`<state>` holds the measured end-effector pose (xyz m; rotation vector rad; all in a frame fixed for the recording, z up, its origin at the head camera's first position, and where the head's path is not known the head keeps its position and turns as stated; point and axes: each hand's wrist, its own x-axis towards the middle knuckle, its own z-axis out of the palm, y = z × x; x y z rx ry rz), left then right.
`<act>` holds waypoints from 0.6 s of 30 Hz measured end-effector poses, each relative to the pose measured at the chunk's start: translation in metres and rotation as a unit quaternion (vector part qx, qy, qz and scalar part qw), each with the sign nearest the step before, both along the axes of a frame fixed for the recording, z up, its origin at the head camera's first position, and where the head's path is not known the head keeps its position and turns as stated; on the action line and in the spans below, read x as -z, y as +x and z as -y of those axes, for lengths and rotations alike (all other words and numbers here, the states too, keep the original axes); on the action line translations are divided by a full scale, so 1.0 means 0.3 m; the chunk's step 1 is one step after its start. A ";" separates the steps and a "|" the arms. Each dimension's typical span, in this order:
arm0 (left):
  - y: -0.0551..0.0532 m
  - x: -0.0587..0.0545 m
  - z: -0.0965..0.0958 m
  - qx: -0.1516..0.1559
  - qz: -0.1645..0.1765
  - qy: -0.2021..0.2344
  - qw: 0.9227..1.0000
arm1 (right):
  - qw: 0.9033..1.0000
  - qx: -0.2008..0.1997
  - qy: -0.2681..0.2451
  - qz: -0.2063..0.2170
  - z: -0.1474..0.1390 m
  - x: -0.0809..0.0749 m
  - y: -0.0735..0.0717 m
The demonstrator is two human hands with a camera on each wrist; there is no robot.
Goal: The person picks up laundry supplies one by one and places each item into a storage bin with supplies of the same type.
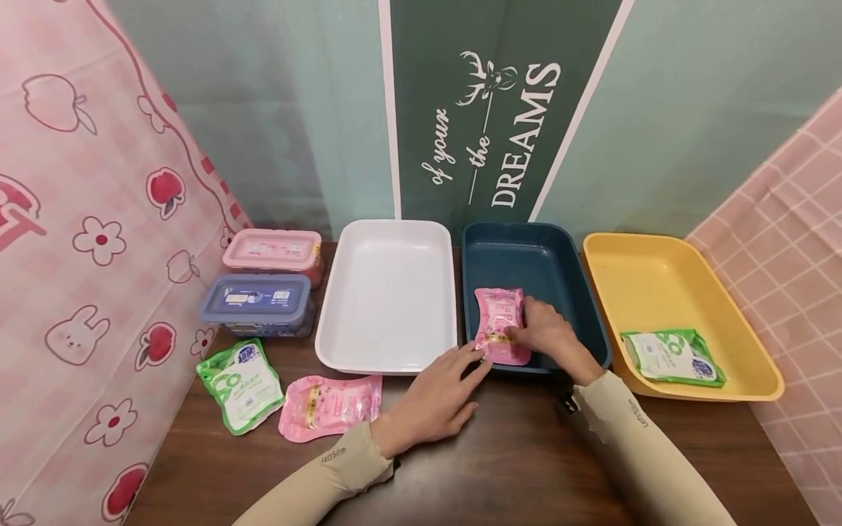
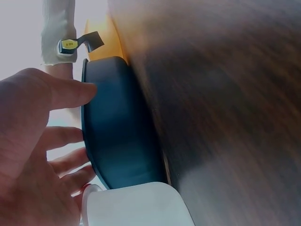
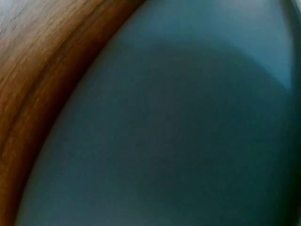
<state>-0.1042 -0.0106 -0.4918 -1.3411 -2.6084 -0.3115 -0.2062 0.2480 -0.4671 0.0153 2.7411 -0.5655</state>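
Note:
In the head view, a pink pouch (image 1: 501, 327) lies at the near left of the dark blue tray (image 1: 588, 315). My right hand (image 1: 547, 332) pinches its right edge between thumb and fingers. My left hand (image 1: 437, 394) reaches to that tray's near left corner, fingertips right at the rim and the pouch's lower corner. The left wrist view shows the left fingers (image 2: 70, 160) loosely extended along the blue tray's outer wall, the thumb apart from them. In the right wrist view the blue tray's wall (image 3: 164, 132) fills most of the picture, and the right hand is hidden.
A white tray (image 1: 392, 292) stands left of the blue one. At right, a yellow tray (image 1: 664, 285) holds a green-white pouch (image 1: 674, 356). Another green-white pouch (image 1: 243, 386), a pink pouch (image 1: 332, 407), a pink-lidded box (image 1: 272, 250) and a blue-lidded box (image 1: 256, 303) sit at left.

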 end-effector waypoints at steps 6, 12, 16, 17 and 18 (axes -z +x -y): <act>-0.004 -0.005 -0.003 0.004 -0.001 0.007 1.000 | 0.999 -0.007 0.003 -0.052 0.017 -0.036 0.025; -0.010 -0.027 0.022 -0.004 0.009 0.010 1.000 | 0.990 -0.030 -0.013 -0.141 0.065 -0.090 0.068; -0.022 -0.046 0.061 -0.020 0.020 0.023 0.999 | 0.982 -0.040 -0.025 -0.184 0.100 -0.121 0.099; -0.025 -0.052 0.074 -0.026 0.023 0.029 0.999 | 0.980 -0.042 -0.028 -0.193 0.109 -0.127 0.107; -0.030 -0.055 0.087 -0.031 0.023 0.035 0.999 | 0.978 -0.045 -0.032 -0.201 0.118 -0.133 0.115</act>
